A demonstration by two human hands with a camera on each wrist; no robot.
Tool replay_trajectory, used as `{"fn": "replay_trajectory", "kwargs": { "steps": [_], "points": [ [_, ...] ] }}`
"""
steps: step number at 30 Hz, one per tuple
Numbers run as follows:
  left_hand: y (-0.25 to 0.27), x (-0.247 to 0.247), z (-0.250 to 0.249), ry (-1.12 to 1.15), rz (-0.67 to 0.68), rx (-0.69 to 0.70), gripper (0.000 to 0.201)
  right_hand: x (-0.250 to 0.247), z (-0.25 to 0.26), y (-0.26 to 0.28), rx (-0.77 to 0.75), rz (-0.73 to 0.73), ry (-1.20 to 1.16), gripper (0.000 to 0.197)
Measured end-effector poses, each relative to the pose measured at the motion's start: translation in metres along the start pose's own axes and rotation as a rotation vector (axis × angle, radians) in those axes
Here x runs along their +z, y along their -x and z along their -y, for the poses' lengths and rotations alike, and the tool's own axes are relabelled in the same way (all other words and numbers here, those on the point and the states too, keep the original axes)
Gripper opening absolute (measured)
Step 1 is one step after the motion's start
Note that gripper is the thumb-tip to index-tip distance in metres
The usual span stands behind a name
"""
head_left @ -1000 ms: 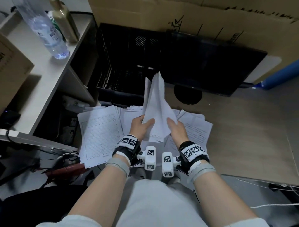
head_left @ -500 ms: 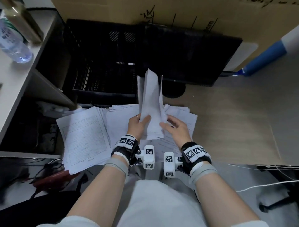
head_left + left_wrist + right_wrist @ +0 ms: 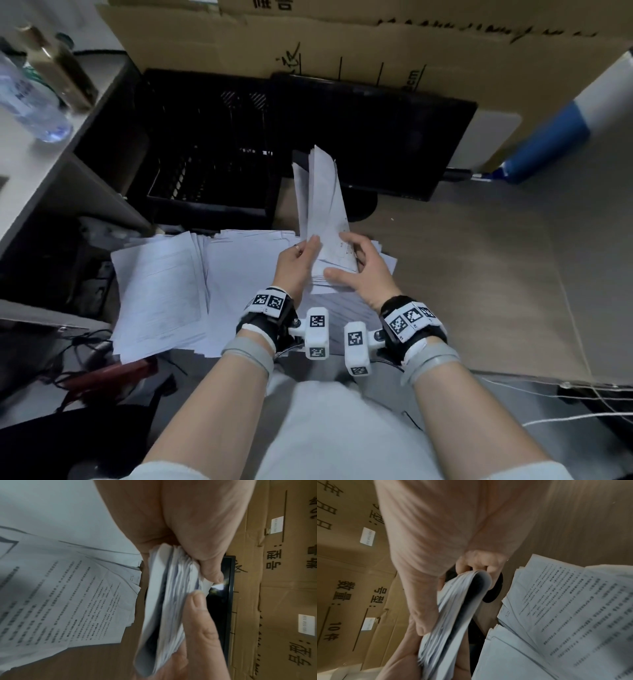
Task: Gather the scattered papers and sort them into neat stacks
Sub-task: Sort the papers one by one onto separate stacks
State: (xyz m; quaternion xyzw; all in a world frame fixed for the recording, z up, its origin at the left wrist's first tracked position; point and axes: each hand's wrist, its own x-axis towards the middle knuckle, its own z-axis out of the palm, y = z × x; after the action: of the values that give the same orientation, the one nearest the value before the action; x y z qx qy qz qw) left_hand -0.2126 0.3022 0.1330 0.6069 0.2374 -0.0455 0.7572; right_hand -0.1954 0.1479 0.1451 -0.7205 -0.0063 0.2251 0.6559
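A thick bundle of white papers (image 3: 323,205) stands upright on its lower edge over the desk's piles. My left hand (image 3: 305,250) grips its left side near the bottom. My right hand (image 3: 346,257) holds the right side, fingers curled round the far face and thumb on the near face. In the left wrist view the bundle (image 3: 171,601) is pinched edge-on; in the right wrist view its sheets (image 3: 453,608) fan slightly between thumb and curled fingers. Beneath lie a left pile (image 3: 161,291), a middle pile (image 3: 246,267) and loosely spread printed sheets (image 3: 385,260).
The wooden desk (image 3: 479,274) runs on to the right. A black crate (image 3: 212,154) and a dark monitor (image 3: 376,137) stand behind the papers, before a cardboard box (image 3: 342,44). Bottles (image 3: 30,99) sit on a shelf at left; cables (image 3: 85,346) hang at lower left.
Half a second ago my right hand was off the bundle with fingers spread; it now grips the bundle again. The left hand has kept its hold throughout.
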Motion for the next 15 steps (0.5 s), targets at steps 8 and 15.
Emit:
{"fn": "replay_trajectory", "kwargs": {
  "steps": [8, 15],
  "points": [
    [0.022, 0.04, 0.008, 0.008, -0.007, 0.02, 0.032, -0.043, -0.007, 0.014, -0.025, 0.04, -0.019, 0.073],
    [0.028, 0.059, 0.005, -0.007, -0.048, 0.0, 0.032, -0.061, -0.009, 0.018, -0.045, 0.061, -0.052, 0.071]
  ]
}}
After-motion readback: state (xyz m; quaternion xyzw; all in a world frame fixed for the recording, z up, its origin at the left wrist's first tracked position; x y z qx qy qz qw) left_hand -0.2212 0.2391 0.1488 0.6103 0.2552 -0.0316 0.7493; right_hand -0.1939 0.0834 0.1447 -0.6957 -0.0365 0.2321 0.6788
